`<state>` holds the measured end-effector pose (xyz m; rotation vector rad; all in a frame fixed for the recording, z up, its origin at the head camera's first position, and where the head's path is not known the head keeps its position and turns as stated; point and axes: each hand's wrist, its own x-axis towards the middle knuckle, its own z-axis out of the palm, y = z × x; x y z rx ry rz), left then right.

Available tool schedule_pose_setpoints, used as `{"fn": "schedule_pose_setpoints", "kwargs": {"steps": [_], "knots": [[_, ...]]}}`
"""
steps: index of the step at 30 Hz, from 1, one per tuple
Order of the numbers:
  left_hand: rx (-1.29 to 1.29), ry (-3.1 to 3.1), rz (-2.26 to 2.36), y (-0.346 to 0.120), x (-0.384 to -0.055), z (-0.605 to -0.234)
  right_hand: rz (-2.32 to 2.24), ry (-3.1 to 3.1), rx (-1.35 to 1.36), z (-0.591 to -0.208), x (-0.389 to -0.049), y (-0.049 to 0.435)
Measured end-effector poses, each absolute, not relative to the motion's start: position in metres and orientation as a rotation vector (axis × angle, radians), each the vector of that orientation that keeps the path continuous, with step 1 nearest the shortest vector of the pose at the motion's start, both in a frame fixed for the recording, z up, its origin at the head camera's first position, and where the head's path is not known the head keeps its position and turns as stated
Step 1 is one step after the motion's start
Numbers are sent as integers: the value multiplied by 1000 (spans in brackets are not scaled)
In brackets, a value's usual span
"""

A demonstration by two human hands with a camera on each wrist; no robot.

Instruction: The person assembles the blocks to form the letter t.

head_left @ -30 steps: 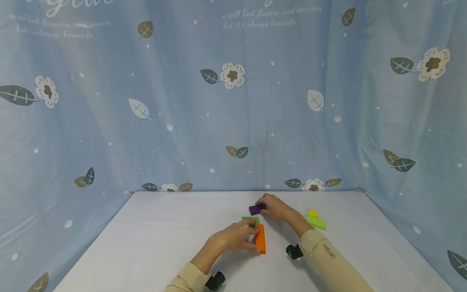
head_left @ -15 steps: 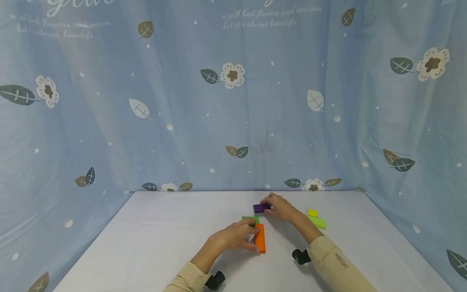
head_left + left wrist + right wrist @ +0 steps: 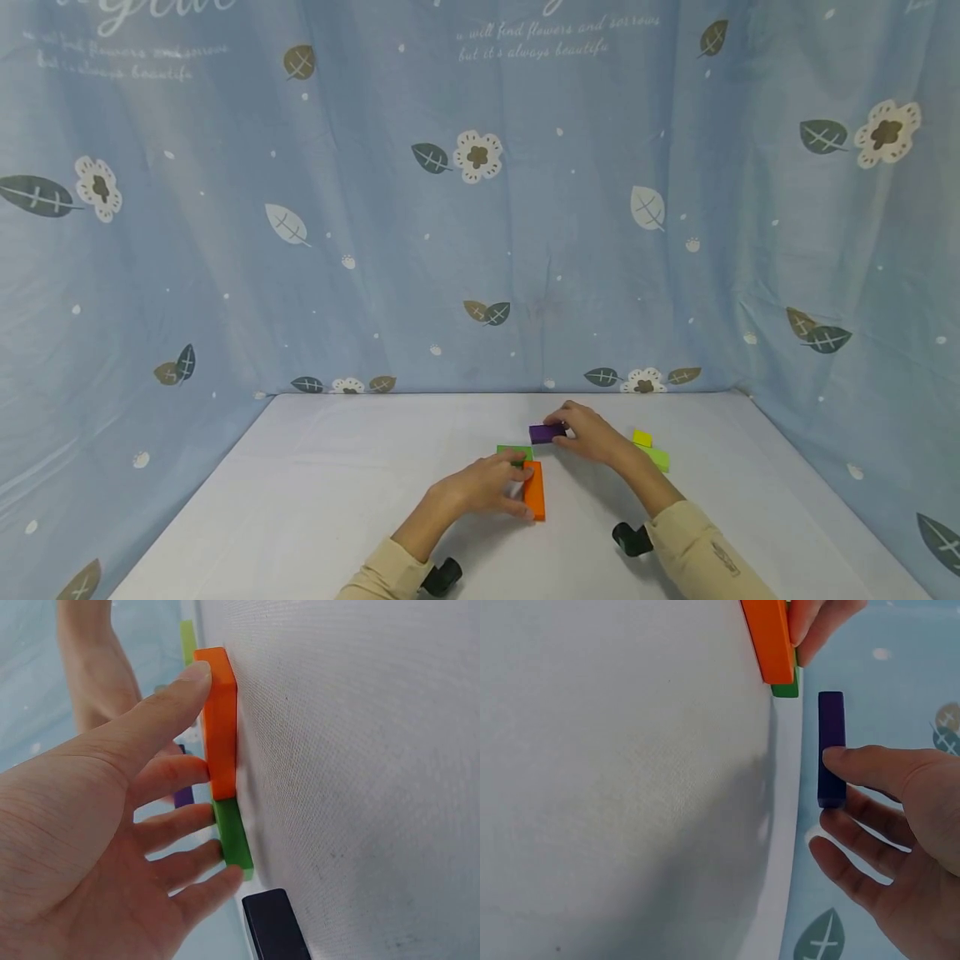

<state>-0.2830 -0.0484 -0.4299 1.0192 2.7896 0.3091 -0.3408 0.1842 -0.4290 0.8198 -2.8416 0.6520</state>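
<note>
My left hand (image 3: pixel 480 487) lies over two blocks on the white table. Its thumb rests at the near end of the orange block (image 3: pixel 534 492), with the index finger against that block's side. The other fingertips reach along the green block (image 3: pixel 234 836), which sits at the orange block's far end and is partly covered by my hand in the head view. Beyond them, my right hand (image 3: pixel 588 435) pinches a purple block (image 3: pixel 547 434) between thumb and fingers. In the right wrist view this purple block (image 3: pixel 831 735) shows apart from the orange and green blocks.
A yellow block (image 3: pixel 642 437) and a light green block (image 3: pixel 655 457) lie to the right, partly behind my right forearm. A dark, box-shaped thing (image 3: pixel 274 922) shows low in the left wrist view. A blue patterned curtain (image 3: pixel 480 250) closes off the table's back and sides.
My right hand has moved to the right with the purple block, which now lies more level across the view. My left hand and the orange and green blocks have stayed put.
</note>
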Motion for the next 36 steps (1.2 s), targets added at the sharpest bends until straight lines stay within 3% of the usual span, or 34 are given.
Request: {"fn": "schedule_pose_setpoints", "kwargs": {"steps": [36], "knots": [[1043, 2784, 320, -49, -286, -433, 727, -2861, 804, -438, -323, 190]]}}
